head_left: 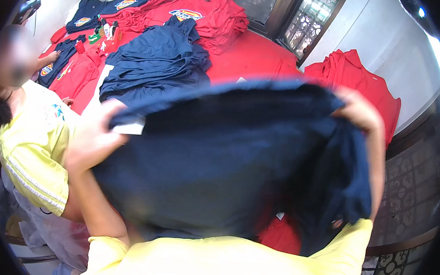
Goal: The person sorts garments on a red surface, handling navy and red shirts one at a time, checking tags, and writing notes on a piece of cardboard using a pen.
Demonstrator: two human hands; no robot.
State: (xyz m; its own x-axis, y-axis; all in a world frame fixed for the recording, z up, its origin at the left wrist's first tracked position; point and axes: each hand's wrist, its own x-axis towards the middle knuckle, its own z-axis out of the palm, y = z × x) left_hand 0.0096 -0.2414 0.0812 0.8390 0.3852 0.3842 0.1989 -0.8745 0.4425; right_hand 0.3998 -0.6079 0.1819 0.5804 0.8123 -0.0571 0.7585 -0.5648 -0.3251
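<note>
A navy blue shirt (219,157) is stretched wide in the air in front of me, blurred by motion. My left hand (93,139) grips its upper left edge, next to a small white label (130,126). At the opposite upper corner, my right hand (360,112) has its fingers closed on the cloth, partly hidden by the fabric. The shirt hangs down toward my chest and covers the near part of the table. Behind it lies a pile of navy shirts (154,58).
Red cloth covers the table (255,56). Red shirts (212,16) are heaped at the back, with more red shirts (357,78) at the right by the wall. On the left, a co-worker in a yellow shirt (40,149) handles a navy garment (58,59) with a printed patch.
</note>
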